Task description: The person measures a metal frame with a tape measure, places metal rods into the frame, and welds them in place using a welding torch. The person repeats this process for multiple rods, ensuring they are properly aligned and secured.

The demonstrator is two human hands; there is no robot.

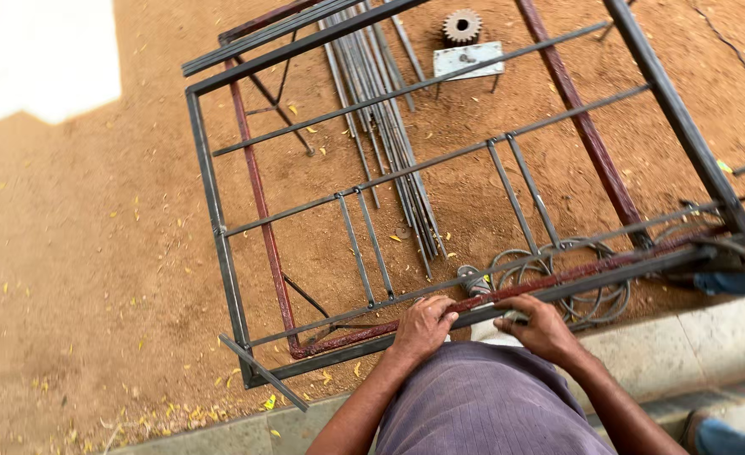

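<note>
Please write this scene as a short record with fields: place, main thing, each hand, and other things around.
Place: outdoor ground of reddish dirt, with a stone kerb at the near side
Main thing: metal frame with thin cross bars
Left hand: grips the near bar of the frame
Right hand: rests on the same bar and holds a small object, too hidden to name
Under the frame: bundle of steel rods, coiled cable
Far side: gear wheel, small metal plate

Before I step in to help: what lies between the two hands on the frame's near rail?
In the head view, only a short bare stretch of the near rail lies between the left hand and the right hand.
</note>
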